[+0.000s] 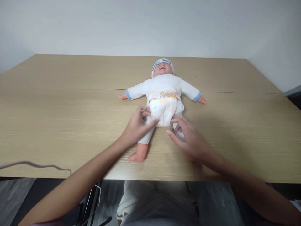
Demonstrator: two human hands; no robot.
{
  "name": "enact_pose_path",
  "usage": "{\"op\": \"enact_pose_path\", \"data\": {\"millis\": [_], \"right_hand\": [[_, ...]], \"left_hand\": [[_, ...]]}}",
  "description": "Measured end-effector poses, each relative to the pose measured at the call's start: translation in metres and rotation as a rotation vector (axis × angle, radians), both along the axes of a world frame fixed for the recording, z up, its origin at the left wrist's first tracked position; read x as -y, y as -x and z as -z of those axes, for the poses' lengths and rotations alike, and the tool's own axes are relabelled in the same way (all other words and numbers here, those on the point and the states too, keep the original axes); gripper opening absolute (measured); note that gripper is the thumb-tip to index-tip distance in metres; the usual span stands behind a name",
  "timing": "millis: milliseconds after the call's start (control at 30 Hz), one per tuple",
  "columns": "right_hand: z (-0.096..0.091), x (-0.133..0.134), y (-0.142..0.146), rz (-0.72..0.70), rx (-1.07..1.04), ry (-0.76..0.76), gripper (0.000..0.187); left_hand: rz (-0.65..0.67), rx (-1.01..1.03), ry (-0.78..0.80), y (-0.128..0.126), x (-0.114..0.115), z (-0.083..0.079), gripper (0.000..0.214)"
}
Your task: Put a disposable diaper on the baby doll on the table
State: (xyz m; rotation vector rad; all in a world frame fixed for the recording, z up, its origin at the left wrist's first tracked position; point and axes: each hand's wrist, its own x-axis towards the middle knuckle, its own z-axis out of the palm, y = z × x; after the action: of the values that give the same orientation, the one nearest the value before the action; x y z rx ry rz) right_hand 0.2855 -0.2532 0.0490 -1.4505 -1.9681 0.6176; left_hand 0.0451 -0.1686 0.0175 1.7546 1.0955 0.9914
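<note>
While both hands (136, 125) (191, 139), grip unclear, touch the diaper (162, 110), a pale wall (141, 28) backs the wooden table (58, 119).

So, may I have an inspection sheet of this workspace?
Surface: pale, rectangular wood-grain table, seamed across.
Job's things: white-clothed baby doll in a lettered white cap, face up; white disposable diaper with orange-patterned waistband over its hips.
Clutter: dark object beyond table's right edge, identity unclear.
Hands: left hand, fingers at one leg edge of the diaper, thumb on its front; right hand, fingers at the other leg edge.
Cables: greyish cable on the table's left front; thin white cable below.
Surroundings: pale wall behind, grey wood-look floor below.
</note>
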Motion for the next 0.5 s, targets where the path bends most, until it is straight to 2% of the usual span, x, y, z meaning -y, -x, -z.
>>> {"op": "enact_pose_path", "data": {"millis": [167, 333, 500], "right_hand": [[0.001, -0.005, 0.001, -0.009, -0.006, 0.017, 0.018], [0.007, -0.010, 0.004, 0.031, -0.016, 0.009, 0.013], [0.010, -0.007, 0.006, 0.045, 0.015, -0.046, 0.015]], "left_hand": [[0.025, -0.142, -0.066, 0.003, -0.004, -0.006, 0.029], [0.163, -0.010, 0.152, 0.002, -0.010, -0.011, 0.036], [0.122, 0.053, 0.205, 0.003, -0.009, -0.011, 0.033]]}}
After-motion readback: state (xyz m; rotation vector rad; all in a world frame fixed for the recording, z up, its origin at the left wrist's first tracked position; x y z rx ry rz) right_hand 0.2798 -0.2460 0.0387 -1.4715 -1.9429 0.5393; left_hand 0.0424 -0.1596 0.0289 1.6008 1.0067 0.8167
